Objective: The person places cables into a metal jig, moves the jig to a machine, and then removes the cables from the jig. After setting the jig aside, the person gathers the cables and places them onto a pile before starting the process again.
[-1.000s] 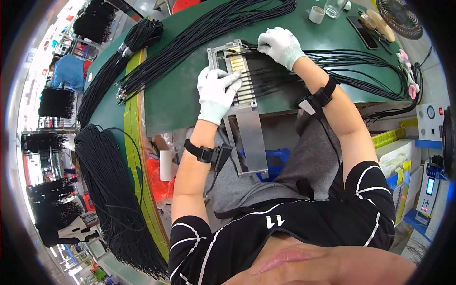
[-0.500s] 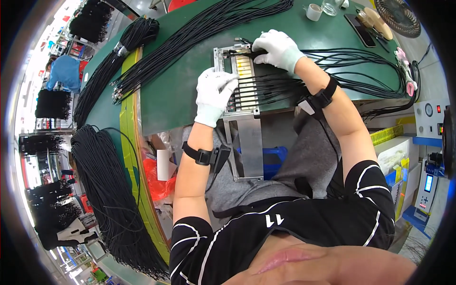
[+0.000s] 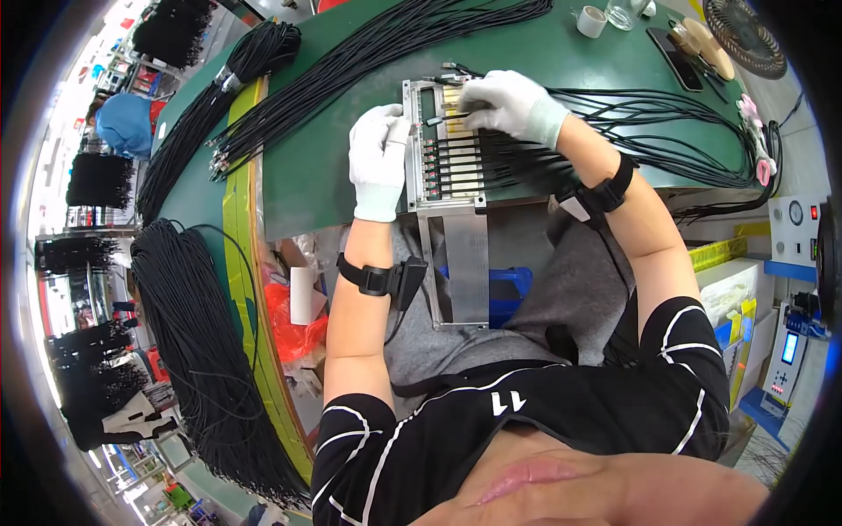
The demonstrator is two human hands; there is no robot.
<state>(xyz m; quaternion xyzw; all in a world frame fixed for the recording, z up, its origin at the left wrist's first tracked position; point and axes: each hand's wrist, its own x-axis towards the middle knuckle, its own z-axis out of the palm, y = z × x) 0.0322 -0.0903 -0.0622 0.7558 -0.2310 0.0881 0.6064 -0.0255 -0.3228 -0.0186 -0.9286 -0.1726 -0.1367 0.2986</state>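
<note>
A metal fixture with a row of pale slots lies at the green table's near edge. Several black cables run into it side by side, their connector ends along its left part. My right hand, in a white glove, is closed on a black cable above the fixture's upper slots. That cable's connector points left from the fingers. My left hand, also gloved, rests beside the fixture's left rail with fingers curled. What its fingertips hold, if anything, is hidden.
Long bundles of black cables stretch across the table's far side, and another cable bundle hangs at left. Looped cables lie at right. A phone, a tape roll, a glass jar and a fan stand at far right.
My left hand has drawn back left from the cables to the fixture's left side. My right hand has come slightly nearer, with a cable's connector end now showing below its fingers.
</note>
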